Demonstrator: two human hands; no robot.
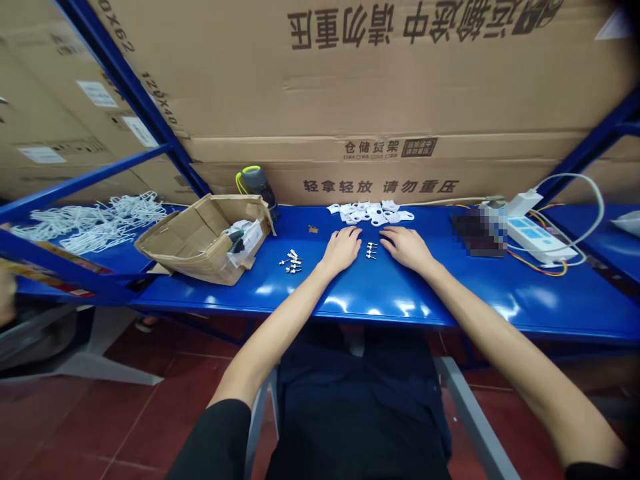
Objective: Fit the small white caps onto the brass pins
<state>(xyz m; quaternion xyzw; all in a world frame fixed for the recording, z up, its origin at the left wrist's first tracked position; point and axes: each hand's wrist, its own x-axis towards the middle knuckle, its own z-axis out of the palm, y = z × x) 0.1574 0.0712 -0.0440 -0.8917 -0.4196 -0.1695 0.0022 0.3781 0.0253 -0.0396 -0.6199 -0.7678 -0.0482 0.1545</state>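
Observation:
My left hand [342,246] lies flat on the blue shelf top [380,287], fingers stretched forward and holding nothing. My right hand [406,245] rests beside it, also flat with fingers extended. Between the two hands lie a few small metal pins [371,250]. Just beyond the fingertips is a heap of white plastic parts [371,213]. Another small group of metal pins [291,261] lies left of my left hand.
An open cardboard box [203,237] with bagged parts sits at left, a grey bottle [256,183] behind it. White cords [90,217] pile at far left. A power strip [534,235] with cables and a dark device [474,233] are at right. Large cartons stand behind.

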